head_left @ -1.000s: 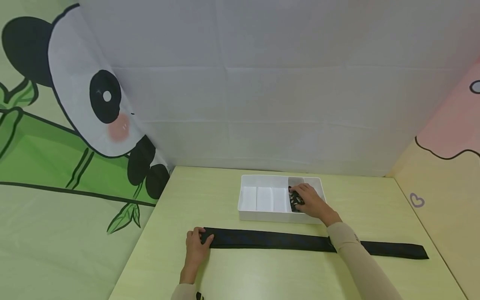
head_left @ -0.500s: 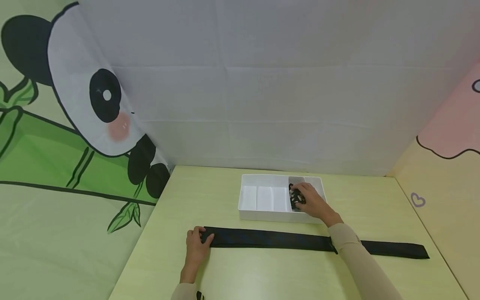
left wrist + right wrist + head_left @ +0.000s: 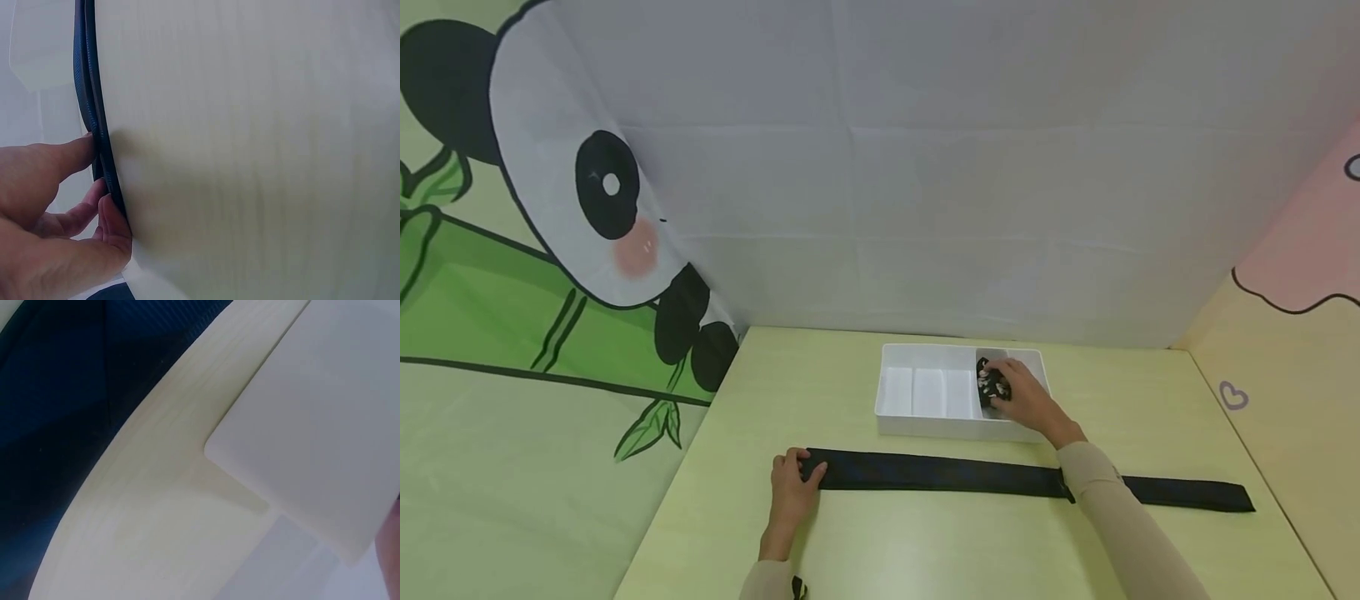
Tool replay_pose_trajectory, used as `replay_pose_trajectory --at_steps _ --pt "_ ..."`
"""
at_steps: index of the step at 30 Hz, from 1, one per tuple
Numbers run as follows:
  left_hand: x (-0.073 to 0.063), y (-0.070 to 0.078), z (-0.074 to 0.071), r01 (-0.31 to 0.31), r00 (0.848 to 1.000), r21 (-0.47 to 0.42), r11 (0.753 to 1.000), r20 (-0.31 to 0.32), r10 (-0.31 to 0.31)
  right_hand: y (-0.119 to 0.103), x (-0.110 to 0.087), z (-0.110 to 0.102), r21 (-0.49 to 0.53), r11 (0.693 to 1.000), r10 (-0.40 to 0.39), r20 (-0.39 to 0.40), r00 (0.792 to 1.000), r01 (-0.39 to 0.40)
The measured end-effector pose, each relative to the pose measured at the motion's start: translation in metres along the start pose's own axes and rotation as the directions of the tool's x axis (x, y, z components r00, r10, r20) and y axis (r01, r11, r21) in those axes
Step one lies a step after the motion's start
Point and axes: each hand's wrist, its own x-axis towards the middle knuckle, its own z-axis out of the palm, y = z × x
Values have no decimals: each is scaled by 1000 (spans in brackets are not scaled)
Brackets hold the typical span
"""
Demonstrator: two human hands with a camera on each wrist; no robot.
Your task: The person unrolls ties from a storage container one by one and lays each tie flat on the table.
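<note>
A long dark necktie (image 3: 940, 472), navy and ribbed in the wrist views, lies folded lengthwise across the table. My left hand (image 3: 793, 493) holds its left end, with fingertips at the far edge and thumb at the near edge. In the left wrist view, fingers and thumb meet the layered edge of the necktie (image 3: 94, 94). Over the white box (image 3: 928, 427), my right hand (image 3: 1024, 393) grips a black fabric roll (image 3: 989, 385) with a pale floral print, in a right-hand compartment. The palm hides part of the roll. My right sleeve crosses above the necktie.
The box's left compartments show bare white floors. Behind the table (image 3: 827, 383) stands a white cloth wall (image 3: 940, 217). A panda-print wall (image 3: 550, 275) borders the left, and a pink and yellow printed wall (image 3: 1292, 375) borders the right.
My right hand has shifted slightly away from me with the floral roll, which sits farther back in the compartment and looks more raised. The left hand and necktie stay in place.
</note>
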Motion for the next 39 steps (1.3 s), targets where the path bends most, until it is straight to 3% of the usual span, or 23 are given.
replay_pose_trajectory --at_steps 14,31,39 --pt "2 -3 2 -17 1000 -4 1000 -8 17 -4 3 -11 17 996 -84 -121 989 87" --pt "2 -5 0 -2 1000 3 1000 17 2 -16 -1 -22 -21 998 -63 -156 986 61" --pt "3 -5 1 7 1000 1 1000 22 -7 -22 -9 -27 -27 996 -87 -181 980 83"
